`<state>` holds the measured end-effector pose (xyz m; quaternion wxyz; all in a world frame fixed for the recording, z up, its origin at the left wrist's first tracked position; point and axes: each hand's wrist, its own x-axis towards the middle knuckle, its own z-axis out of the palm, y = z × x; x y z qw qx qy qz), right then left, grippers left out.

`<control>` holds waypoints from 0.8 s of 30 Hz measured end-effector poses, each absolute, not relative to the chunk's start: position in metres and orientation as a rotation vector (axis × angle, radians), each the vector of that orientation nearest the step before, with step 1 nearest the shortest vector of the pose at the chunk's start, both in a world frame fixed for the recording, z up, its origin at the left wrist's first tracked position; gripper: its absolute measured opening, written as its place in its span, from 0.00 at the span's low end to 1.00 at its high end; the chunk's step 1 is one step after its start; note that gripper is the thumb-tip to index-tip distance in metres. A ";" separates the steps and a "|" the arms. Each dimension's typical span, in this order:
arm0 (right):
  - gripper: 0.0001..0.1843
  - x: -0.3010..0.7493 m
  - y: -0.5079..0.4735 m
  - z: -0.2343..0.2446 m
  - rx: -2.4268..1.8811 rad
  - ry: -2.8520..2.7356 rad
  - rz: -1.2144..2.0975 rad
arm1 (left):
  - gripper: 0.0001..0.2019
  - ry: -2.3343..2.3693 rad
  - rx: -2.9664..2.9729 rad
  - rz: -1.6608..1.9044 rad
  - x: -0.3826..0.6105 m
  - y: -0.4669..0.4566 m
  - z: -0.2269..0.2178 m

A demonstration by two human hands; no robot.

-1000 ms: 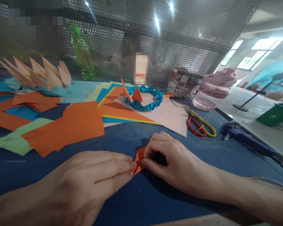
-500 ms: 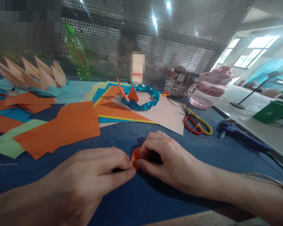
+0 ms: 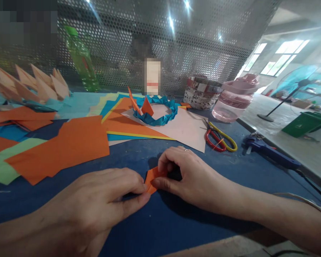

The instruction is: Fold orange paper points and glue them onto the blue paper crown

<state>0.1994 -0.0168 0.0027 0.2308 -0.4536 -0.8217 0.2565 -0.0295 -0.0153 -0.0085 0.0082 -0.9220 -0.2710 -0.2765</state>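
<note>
While the view is this wide, what's the layout before we reach the hands?

A dark blue surface (image 3: 176,228) fills the lower half, with a perforated metal screen (image 3: 192,46) behind it. At the upper left stand fanned pale folded points (image 3: 34,84), with loose orange paper sheets (image 3: 61,150) below them. At upper centre, a teal folded paper ring (image 3: 155,116) rests on a pale pink sheet (image 3: 182,132). Red-and-yellow scissors (image 3: 222,135) and a blue glue gun (image 3: 267,151) lie to the right.

And at lower centre?

An orange folded paper piece (image 3: 152,180) sits between the hands. I can't tell whether it touches the surface.

Which way does it lie?

Its long axis runs from lower left to upper right, and its narrower end points lower left, toward the left hand (image 3: 93,200).

Which hand is nearer?

Both touch it. The right hand (image 3: 187,175) pinches the upper right end between thumb and fingers, covering more of the piece. The left hand's closed fingertips hold the lower left end.
</note>
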 end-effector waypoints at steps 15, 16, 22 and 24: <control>0.05 0.204 -0.014 0.003 -1.190 -2.294 0.735 | 0.13 -1.255 -3.197 -0.637 -0.031 -0.020 -0.006; 0.06 0.202 -0.014 0.002 -1.210 -2.289 0.721 | 0.11 -1.218 -3.208 -0.625 -0.032 -0.019 -0.006; 0.17 0.193 -0.016 0.001 -1.344 -2.273 0.604 | 0.09 -1.104 -3.190 -0.685 -0.030 -0.016 -0.006; 0.16 0.193 -0.015 0.001 -1.338 -2.262 0.628 | 0.12 -1.066 -3.158 -0.764 -0.028 -0.021 -0.007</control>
